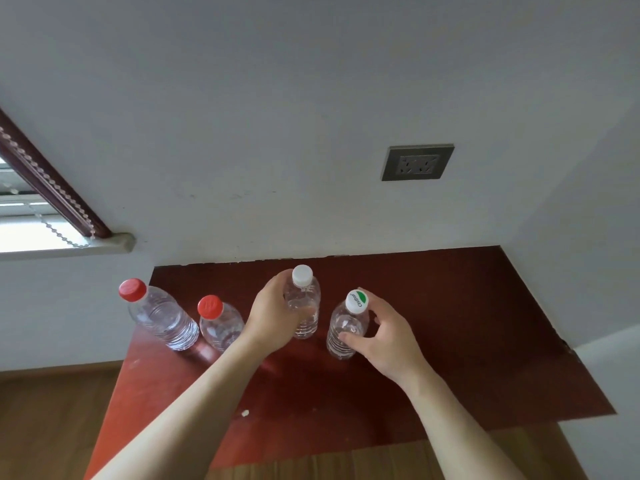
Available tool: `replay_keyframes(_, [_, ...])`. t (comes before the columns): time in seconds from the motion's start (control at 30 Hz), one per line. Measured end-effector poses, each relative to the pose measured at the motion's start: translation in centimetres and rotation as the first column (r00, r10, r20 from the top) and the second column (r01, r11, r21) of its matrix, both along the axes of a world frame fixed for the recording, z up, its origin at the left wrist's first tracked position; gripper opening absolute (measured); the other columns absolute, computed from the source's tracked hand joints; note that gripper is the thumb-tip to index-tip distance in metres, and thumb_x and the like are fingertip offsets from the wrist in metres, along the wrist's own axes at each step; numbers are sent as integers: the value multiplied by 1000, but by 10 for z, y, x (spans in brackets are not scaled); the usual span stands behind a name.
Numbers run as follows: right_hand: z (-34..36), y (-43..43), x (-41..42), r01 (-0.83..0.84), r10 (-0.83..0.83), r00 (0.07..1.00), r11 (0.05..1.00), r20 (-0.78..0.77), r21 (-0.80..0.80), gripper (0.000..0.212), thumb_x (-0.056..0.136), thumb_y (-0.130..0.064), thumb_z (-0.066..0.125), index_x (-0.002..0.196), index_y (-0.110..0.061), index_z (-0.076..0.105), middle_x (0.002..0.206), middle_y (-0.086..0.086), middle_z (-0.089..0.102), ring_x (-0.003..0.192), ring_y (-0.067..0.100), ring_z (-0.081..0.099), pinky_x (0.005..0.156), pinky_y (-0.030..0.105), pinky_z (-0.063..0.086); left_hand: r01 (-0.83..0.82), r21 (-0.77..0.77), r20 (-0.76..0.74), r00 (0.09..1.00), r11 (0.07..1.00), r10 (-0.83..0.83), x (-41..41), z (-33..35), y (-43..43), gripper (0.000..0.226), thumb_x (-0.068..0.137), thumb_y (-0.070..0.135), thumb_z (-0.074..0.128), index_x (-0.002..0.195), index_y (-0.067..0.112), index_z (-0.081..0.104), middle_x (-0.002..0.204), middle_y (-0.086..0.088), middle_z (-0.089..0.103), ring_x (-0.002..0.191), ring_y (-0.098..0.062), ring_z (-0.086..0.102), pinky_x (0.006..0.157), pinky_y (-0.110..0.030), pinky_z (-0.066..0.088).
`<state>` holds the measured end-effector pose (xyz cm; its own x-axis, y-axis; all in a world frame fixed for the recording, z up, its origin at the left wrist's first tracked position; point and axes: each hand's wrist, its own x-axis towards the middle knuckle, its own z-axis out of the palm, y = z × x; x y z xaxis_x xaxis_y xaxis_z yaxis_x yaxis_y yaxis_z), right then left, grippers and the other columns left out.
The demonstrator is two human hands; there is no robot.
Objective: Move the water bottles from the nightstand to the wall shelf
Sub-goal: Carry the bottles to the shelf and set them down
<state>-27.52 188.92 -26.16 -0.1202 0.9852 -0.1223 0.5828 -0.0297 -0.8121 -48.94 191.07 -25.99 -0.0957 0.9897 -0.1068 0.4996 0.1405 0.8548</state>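
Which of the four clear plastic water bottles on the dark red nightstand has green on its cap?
The rightmost clear plastic bottle, gripped by the right hand: its white cap bears a green patch. The others have red or plain white caps.

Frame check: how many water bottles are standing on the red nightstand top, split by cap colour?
Red-cap bottles: 2
Plain white-cap bottle: 1
White-and-green-cap bottle: 1
Total: 4
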Motion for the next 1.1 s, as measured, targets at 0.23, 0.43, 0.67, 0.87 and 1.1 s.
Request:
replay_keyframes(0.23, [27, -3, 21, -210, 160, 872, 976, 463, 58, 77, 90, -30, 60, 155, -23, 21, 160, -7, 24, 148, 10, 17, 119, 25, 16, 3, -22, -22, 1000, 1000, -3, 2, 7, -5, 53, 76, 11, 78, 116, 36, 54, 105, 16, 64, 95, 1, 59, 72, -13, 40])
replay_keyframes(0.43, [41, -10, 21, -193, 83, 759, 976, 646, 102, 62, 99, -35, 42, 155, -18, 21, 162, 1, 21, 151, 19, 13, 122, 37, 17, 9, -59, -23, 1000, 998, -10, 1, 11, -7, 46, 80, 14, 73, 118, 33, 55, 104, 17, 65, 97, 0, 61, 71, -12, 40])
replay_keyframes(0.67, [73, -29, 8, -174, 33, 704, 976, 709, 127, 58, 102, -38, 33, 155, -17, 20, 162, 2, 21, 151, 20, 13, 123, 39, 13, -31, -107, -95, 995, 994, 20, -3, 30, -22, 84, 86, 32, 72, 154, 14, 25, 154, -6, 39, 137, -22, 43, 104, -31, 38])
replay_keyframes(0.87, [107, -51, -13, -143, -27, 689, 975, 724, 172, 58, 102, -39, 30, 155, -17, 21, 161, 3, 23, 150, 20, 13, 123, 40, 13, 178, 80, -407, 904, 981, -131, -18, 59, -52, 42, 99, 35, 50, 132, 10, 51, 137, -9, 51, 127, -30, 48, 101, -40, 41])
replay_keyframes(1.1, [137, -79, -28, -134, -107, 703, 951, 703, 279, 54, 101, -36, 33, 151, -15, 30, 157, 2, 33, 147, 20, 23, 122, 41, 18, 295, 228, -636, 766, 928, -88, -35, 93, -77, 39, 102, 39, 38, 129, 17, 56, 137, -2, 55, 132, -24, 44, 109, -39, 32])
